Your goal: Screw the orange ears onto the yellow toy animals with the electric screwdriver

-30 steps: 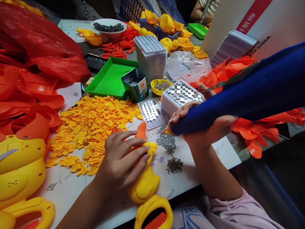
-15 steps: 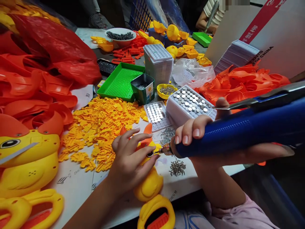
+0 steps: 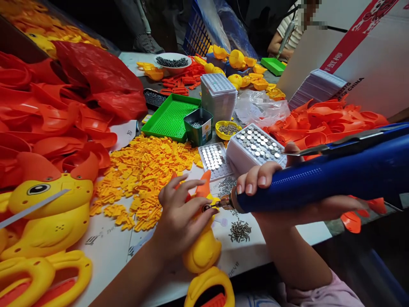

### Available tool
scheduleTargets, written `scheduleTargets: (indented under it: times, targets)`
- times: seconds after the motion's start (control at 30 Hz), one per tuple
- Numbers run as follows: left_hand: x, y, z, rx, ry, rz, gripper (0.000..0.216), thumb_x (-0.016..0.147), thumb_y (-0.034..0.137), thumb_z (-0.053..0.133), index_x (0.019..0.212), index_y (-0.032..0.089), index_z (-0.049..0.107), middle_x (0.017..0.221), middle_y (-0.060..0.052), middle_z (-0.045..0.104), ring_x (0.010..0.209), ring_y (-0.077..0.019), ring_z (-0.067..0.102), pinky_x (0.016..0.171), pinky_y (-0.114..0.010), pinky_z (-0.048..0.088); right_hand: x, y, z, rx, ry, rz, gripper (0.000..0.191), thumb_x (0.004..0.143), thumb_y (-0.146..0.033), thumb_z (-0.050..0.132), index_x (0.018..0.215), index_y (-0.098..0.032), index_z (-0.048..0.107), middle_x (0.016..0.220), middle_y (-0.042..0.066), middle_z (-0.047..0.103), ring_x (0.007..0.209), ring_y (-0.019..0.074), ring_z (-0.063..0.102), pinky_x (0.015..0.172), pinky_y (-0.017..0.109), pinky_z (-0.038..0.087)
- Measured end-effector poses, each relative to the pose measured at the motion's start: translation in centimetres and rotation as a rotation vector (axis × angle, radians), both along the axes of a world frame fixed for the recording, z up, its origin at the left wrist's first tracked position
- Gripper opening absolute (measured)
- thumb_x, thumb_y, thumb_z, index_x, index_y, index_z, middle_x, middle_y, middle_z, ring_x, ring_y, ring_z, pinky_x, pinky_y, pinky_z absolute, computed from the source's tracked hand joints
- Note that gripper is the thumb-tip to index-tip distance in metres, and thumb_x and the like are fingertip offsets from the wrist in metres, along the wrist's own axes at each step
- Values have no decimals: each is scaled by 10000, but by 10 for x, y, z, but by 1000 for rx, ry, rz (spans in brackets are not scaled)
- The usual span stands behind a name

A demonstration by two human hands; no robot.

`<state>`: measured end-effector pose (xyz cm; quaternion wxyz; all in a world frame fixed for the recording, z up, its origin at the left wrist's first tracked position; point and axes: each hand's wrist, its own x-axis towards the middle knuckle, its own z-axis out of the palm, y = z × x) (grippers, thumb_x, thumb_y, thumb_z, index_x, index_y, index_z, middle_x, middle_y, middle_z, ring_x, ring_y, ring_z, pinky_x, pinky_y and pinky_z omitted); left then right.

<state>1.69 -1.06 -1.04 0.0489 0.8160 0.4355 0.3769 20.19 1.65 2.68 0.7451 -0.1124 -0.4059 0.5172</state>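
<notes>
A yellow plastic toy duck (image 3: 202, 252) with orange parts on its head and a ring handle (image 3: 228, 283) stands on the table's near edge. My left hand (image 3: 179, 219) grips its head, thumb and forefinger close beside the eye. In my right hand (image 3: 260, 181) is a blue electric screwdriver (image 3: 315, 181), held almost level. Its bit points left and reaches the duck's head by my left fingertips; the exact contact spot is too small to make out. Dark screws (image 3: 240, 230) lie in a small heap just below the screwdriver's nose.
Yellow clips (image 3: 143, 170) are heaped at left, beside another duck toy (image 3: 54, 217). Coin-like discs fill white trays (image 3: 257, 143). Behind are a green basket (image 3: 171, 115), a dark tin (image 3: 198, 127) and a yellow dish (image 3: 227, 129). Orange parts (image 3: 329, 123) pile at right. Another person's arm (image 3: 281, 46) shows far back.
The view has swung a little, so the table's contents sit slightly lower and further right. My hands keep their holds, and the screwdriver bit stays at the duck's head.
</notes>
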Motion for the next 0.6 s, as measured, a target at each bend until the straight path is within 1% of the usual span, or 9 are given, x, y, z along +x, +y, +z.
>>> scheduleTargets:
  times: [0.07,0.1,0.2,0.27,0.33,0.37,0.47,0.53,0.6]
  targets:
    - [-2,2,-3,-25,-84,120,204,765,286,744,939,226,658,1262,-99,529,1282,-336,396,1066,-560,340,-1,2,-1,5,20,-25,518,789,-747,481,977,-302,670,700,0,648,543,182,614,521,346,557]
    - [-3,5,-4,-66,-163,184,248,780,327,724,995,225,652,1300,-110,498,1299,-334,396,1085,-564,334,-1,3,-1,16,13,-20,524,787,-751,476,959,-299,676,700,4,650,547,183,616,518,346,557]
    - [-10,17,-9,-315,-524,325,332,851,363,598,1150,218,589,1365,-128,461,1338,-293,416,1112,-518,360,1,5,1,34,-28,-3,549,800,-758,446,865,-273,695,693,19,646,560,184,619,513,347,557]
    - [-14,26,-11,-522,-720,374,426,812,368,616,1204,215,546,1389,-129,474,1354,-292,415,1100,-494,390,3,6,2,29,-46,-10,570,790,-772,444,834,-265,701,679,23,631,556,183,609,492,343,551]
    - [-17,33,-13,-712,-794,368,524,742,382,676,1213,201,536,1378,-132,509,1333,-306,443,1085,-491,408,4,7,3,25,-63,-15,608,769,-801,431,820,-261,707,665,24,617,540,179,595,458,331,535]
    - [-18,35,-14,-775,-806,350,542,722,392,694,1203,192,543,1360,-133,531,1308,-308,470,1078,-489,412,5,7,4,22,-67,-16,623,762,-811,423,815,-260,708,663,23,611,536,177,592,451,325,529]
    - [-15,35,-16,-828,-856,284,546,720,432,702,1186,185,559,1253,-120,593,1175,-288,572,1009,-469,464,2,6,4,15,-11,-47,616,774,-804,415,842,-264,701,673,16,607,535,169,590,463,319,527]
    - [-11,32,-18,-802,-860,279,528,746,434,684,1200,193,562,1162,-99,616,1082,-266,615,944,-446,500,-2,6,5,22,42,-55,572,796,-773,430,854,-268,690,683,10,612,543,167,598,479,319,533]
    - [-8,29,-21,-736,-785,271,485,781,422,653,1204,196,582,1136,-91,613,1077,-252,607,970,-440,481,-9,5,6,30,70,-42,557,808,-760,427,854,-267,683,685,9,619,541,165,606,482,315,537]
